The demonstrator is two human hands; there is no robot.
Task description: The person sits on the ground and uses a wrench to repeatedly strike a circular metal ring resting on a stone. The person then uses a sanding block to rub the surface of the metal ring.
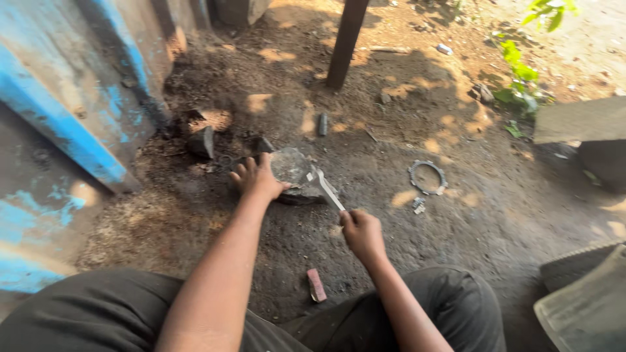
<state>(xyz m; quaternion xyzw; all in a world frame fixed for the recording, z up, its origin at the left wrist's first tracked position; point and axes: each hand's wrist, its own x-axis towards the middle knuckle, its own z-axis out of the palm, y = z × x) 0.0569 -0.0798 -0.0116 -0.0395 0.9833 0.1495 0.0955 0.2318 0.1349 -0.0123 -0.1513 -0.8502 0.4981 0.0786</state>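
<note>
My left hand (256, 177) rests with fingers spread on the left side of a round grey metal part (291, 167) lying on the dirt ground, apparently steadying it. My right hand (362, 233) is closed around the lower end of a flat metal wrench (325, 190), whose head sits at the right edge of the round part. A dark flat piece (302, 195) lies under the part. My knees in dark trousers fill the bottom of the view.
A toothed metal ring (427, 177) with a small metal bit lies to the right. A small pink block (317, 285) sits between my knees. A blue worn metal panel (59, 117) stands left, a dark post (344, 42) behind, a stone slab (580, 120) right.
</note>
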